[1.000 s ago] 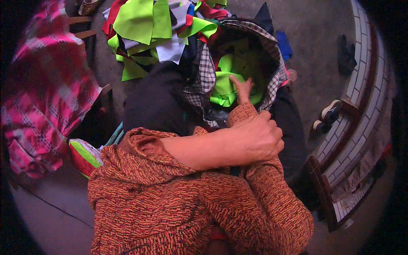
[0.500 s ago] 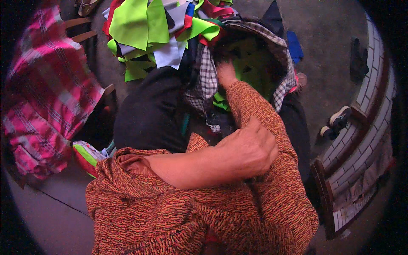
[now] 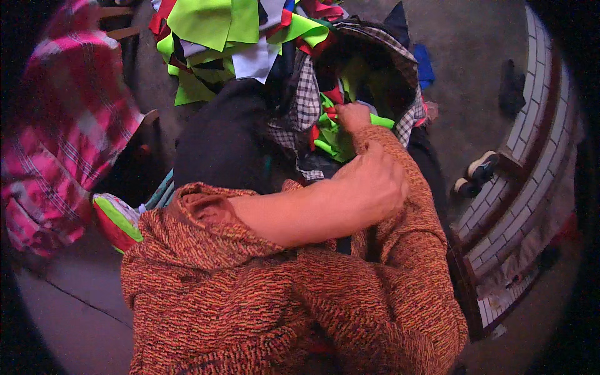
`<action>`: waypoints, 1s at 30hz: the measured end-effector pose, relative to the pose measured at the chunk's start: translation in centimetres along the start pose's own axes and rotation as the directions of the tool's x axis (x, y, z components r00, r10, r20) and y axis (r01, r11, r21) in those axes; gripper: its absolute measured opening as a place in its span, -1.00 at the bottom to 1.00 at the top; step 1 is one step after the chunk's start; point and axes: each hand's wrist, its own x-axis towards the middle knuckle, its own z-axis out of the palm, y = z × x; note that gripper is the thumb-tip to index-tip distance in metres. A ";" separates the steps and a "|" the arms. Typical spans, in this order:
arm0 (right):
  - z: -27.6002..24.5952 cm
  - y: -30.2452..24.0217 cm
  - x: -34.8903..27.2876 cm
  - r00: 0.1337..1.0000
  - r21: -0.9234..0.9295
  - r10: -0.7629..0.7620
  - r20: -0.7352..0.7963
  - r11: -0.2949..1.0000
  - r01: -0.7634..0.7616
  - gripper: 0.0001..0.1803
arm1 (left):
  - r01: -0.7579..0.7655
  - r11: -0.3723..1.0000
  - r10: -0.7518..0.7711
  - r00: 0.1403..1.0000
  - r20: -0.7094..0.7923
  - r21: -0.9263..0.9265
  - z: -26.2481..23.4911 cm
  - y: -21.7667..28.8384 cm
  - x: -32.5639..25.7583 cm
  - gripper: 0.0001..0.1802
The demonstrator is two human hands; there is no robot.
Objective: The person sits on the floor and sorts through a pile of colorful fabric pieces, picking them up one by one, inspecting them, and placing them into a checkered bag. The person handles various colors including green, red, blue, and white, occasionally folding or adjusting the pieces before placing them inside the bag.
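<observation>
My right hand (image 3: 354, 117) reaches into the open mouth of a checked cloth bag (image 3: 307, 100) between my knees. Its fingers are closed on bright green and red fabric scraps (image 3: 334, 134), though the fingertips are partly hidden. My bare left forearm crosses in front of me. My left hand (image 3: 382, 178) lies closed over the right sleeve (image 3: 400, 215), its fingers bunched at the knitted cloth. More green cloth shows in the shadow inside the bag.
A heap of green, white and red fabric pieces (image 3: 212, 25) stands beyond my left knee. Pink plaid cloth (image 3: 75, 112) drapes over a wooden chair at left. Shoes (image 3: 481, 172) sit beside a tiled step (image 3: 531, 125) at right. Blue cloth (image 3: 424, 65) lies behind the bag.
My right hand has drawn back toward the bag's near rim, bringing green and red scraps up into sight. My left hand stays at the right sleeve. The view has shifted slightly.
</observation>
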 end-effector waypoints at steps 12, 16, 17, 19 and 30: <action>-7.3 1.5 -12.5 0.929 0.331 0.099 -0.356 0.943 0.026 -0.72 | -0.008 0.986 -0.031 0.974 0.225 0.168 1.9 0.6 0.0 -0.82; -5.0 0.3 -13.1 0.873 0.417 0.221 -0.434 0.909 -0.023 -0.70 | 0.084 0.994 -0.096 0.982 0.164 0.075 0.9 -1.1 0.5 -0.78; -5.1 -0.2 -13.9 0.844 0.453 0.271 -0.463 0.891 -0.037 -0.70 | 0.058 0.995 -0.071 0.985 0.158 0.083 0.9 -1.8 0.5 -0.76; -9.8 -1.9 -15.4 0.770 0.490 0.261 -0.582 0.869 0.076 -0.69 | 0.135 0.991 -0.132 0.974 0.183 -0.003 0.4 -3.1 0.4 -0.77; -14.9 0.8 -16.1 0.951 0.931 0.223 -0.213 -0.248 0.267 -0.55 | 0.238 0.771 -0.500 0.800 -0.332 -0.591 -3.3 -8.0 1.2 -0.73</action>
